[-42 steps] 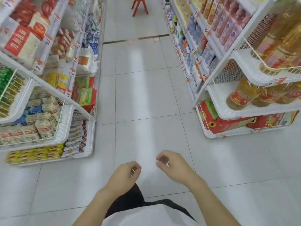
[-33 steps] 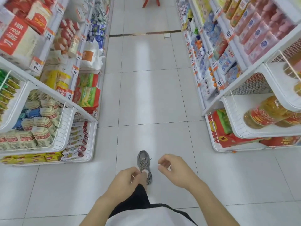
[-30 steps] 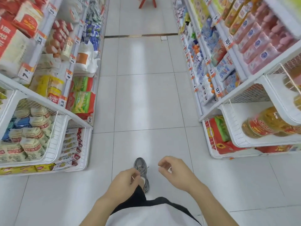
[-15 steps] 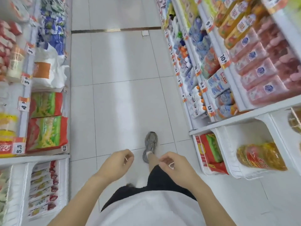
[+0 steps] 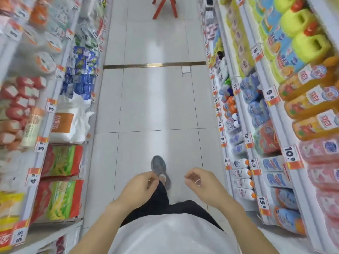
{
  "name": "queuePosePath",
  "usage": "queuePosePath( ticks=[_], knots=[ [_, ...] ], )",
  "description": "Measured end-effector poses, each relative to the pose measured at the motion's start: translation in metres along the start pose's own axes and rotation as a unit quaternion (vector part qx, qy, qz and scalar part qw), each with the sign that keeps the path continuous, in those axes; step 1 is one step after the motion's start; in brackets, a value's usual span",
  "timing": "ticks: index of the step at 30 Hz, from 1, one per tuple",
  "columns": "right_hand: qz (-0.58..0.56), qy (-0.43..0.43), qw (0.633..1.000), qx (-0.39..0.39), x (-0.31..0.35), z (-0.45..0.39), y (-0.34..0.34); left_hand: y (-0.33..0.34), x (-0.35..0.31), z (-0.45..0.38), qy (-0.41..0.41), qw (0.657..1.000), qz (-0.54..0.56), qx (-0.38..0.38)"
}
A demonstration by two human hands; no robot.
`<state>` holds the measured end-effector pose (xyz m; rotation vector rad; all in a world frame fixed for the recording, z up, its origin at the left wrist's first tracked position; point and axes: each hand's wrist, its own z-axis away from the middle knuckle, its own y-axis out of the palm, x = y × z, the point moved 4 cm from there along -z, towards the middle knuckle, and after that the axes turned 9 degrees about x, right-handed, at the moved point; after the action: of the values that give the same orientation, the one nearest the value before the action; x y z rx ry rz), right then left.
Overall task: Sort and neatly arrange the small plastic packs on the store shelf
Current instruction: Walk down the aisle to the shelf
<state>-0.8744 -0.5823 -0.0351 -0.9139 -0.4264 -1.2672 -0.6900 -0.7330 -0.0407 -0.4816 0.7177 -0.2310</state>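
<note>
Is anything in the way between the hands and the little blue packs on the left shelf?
Nothing visible blocks them. Both the left hand and right hand hang empty over bare floor, with the blue packs further ahead.

Pale tiled floor point(image 5: 154, 107) runs between stocked white shelves point(image 5: 236, 99), red stool point(image 5: 164, 6) beyond.

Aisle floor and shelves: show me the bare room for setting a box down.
Free: the tiled floor between both shelf rows, from the shoe ahead to the red stool. Crowded: left shelves and right shelves, packed to their edges.
</note>
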Motion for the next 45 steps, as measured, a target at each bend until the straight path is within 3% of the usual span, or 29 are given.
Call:
queuePosePath(
  ticks=[5,12,19,24,31,37,45],
  knots=[
    [0.016,-0.001,1.0,-0.007,0.048,-0.126,-0.097,-0.099,-0.029,-0.124,0.021,0.999,0.039,0.012],
    [-0.024,0.012,0.999,-0.041,0.126,-0.252,-0.234,-0.267,-0.094,-0.281,0.056,0.998,-0.002,0.032],
    [-0.064,0.049,0.995,-0.056,0.143,-0.388,-0.364,-0.405,-0.158,-0.451,0.069,0.995,-0.038,0.053],
    [-0.044,0.03,0.998,-0.04,0.166,-0.517,-0.485,-0.495,-0.201,-0.572,0.047,0.998,-0.013,0.042],
    [-0.004,0.007,1.0,-0.018,0.245,-0.673,-0.654,-0.631,-0.252,-0.69,0.013,1.0,0.011,0.016],
    [0.005,0.002,0.999,-0.036,0.3,-0.827,-0.769,-0.745,-0.273,-0.829,0.034,0.998,0.037,0.024],
    [-0.023,0.035,0.997,-0.066,0.394,-0.994,-0.91,-0.945,-0.313,-1.007,0.045,0.998,0.043,0.029]
  ],
)
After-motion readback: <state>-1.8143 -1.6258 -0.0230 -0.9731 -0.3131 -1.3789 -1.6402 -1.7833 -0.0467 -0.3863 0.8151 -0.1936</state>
